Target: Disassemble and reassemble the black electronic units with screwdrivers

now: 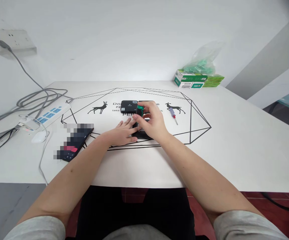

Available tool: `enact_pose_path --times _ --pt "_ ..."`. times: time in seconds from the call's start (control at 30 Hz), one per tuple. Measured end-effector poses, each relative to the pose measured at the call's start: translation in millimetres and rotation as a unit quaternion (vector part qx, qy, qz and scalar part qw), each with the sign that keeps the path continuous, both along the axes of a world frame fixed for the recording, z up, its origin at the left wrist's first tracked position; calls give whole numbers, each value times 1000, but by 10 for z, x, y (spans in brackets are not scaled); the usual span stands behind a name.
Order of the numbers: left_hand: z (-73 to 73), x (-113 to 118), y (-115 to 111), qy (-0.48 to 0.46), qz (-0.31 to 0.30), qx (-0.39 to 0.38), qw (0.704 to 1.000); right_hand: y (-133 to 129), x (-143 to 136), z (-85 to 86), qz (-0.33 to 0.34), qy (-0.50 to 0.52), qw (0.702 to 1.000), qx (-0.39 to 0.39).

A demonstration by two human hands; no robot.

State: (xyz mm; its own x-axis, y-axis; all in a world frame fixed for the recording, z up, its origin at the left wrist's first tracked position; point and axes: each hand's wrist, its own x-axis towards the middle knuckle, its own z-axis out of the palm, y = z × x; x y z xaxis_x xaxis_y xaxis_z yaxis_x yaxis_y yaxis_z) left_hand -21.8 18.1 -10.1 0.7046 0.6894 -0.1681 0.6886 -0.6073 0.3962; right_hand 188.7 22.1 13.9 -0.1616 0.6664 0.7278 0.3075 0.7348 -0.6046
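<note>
My right hand [152, 120] is closed round a screwdriver with a green and black handle [139, 110], held upright over a small black device [144, 134]. The tool's tip comes down near the device's left part. Fingers of my left hand [121, 132] are spread, and they rest on the table and against the device's left edge. Just behind my hands lies a black box with small labels [128, 106]. Another dark object beside it is mostly hidden by my right hand. A second screwdriver with a purple-grey handle [172, 113] lies to the right.
On the white table [234, 143], a phone [78, 143] lies at left, near a power strip [50, 115], a white charger [39, 137] and coiled grey cables [34, 96]. Green and white boxes [191, 78] with a plastic bag [204, 63] stand at the back right.
</note>
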Motion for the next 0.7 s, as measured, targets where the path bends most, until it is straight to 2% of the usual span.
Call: enact_pose_path --times 0.23,0.43,0.5,0.63,0.7 --pt "-19 7 60 1 -33 39 999 -28 2 65 27 49 998 -42" --pt "-59 -13 70 2 -29 59 998 -13 58 46 125 61 986 -90" --pt "-66 -13 66 11 -28 70 997 6 60 30 148 65 983 -83" --pt "-82 -17 63 8 -36 91 995 23 44 19 85 38 996 15" --pt "-89 -21 62 -3 -41 101 994 17 27 16 54 39 997 37"
